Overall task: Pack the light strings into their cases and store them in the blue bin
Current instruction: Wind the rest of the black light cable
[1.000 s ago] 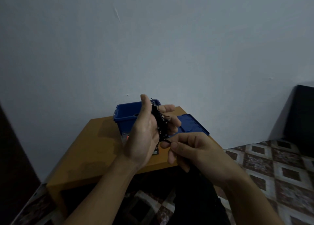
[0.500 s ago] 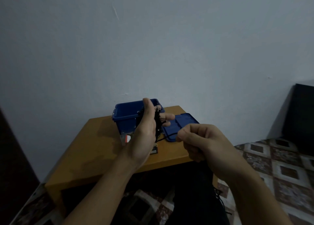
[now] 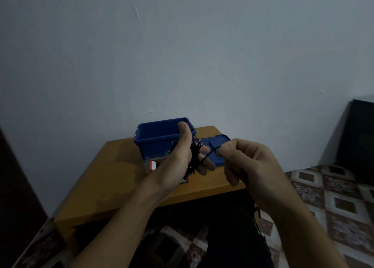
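Observation:
My left hand (image 3: 178,162) holds a bundle of black light string (image 3: 193,158) wound round its fingers, thumb up, in front of the blue bin (image 3: 157,138). My right hand (image 3: 247,162) pinches the loose black strand (image 3: 210,153) that runs from the bundle, fingers curled. More of the strand hangs down past my right wrist (image 3: 257,213). The bin stands open on the orange-brown table (image 3: 113,178), with its blue lid (image 3: 217,146) lying flat to its right. A clear case with a red and white label (image 3: 152,165) sits at the bin's foot, partly hidden by my left hand.
The small table stands against a plain grey wall. Patterned floor tiles (image 3: 334,197) spread to the right, with a dark object (image 3: 360,138) at the far right. My dark trouser leg (image 3: 228,227) is below the table's front edge.
My right hand has swung out to the right and up, drawing the strand taut away from the bundle. My left hand has risen slightly against the bin.

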### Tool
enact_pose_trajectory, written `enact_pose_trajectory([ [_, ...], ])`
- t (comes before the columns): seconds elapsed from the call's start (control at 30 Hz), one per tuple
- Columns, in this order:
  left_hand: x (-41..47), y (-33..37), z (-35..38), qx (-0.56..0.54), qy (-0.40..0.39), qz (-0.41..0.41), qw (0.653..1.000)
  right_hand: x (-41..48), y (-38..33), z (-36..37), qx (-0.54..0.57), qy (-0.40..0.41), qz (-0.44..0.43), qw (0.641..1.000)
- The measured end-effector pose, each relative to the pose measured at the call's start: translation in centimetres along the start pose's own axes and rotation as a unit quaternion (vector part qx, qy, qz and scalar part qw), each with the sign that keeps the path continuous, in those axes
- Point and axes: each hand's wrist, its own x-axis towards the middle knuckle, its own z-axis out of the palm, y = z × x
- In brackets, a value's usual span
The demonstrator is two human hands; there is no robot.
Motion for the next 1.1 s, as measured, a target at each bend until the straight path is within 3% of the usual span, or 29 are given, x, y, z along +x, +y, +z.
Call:
enact_pose_trajectory([
  [0.17, 0.1, 0.0, 0.0, -0.022, -0.029, -0.020, 0.999, -0.2, -0.2, 0.2, 0.009, -0.033, -0.032, 0.999],
  [0.37, -1.1, -0.3, -0.8, 0.019, -0.137, -0.065, 0.988, -0.3, 0.1, 0.2, 0.010, -0.065, -0.074, 0.995],
  [0.67, -0.9, 0.4, -0.7, 0.017, -0.158, -0.132, 0.978, -0.1, 0.6, 0.2, -0.015, 0.021, -0.072, 0.997],
  [0.8, -2.3, 1.4, -0.1, 0.035, -0.196, -0.100, 0.975, -0.1, 0.6, 0.4, -0.018, 0.040, -0.067, 0.997],
  [1.1, -4.7, 2.5, -0.2, -0.069, -0.301, -0.058, 0.949, 0.0, 1.1, 0.6, -0.008, 0.050, -0.047, 0.998],
])
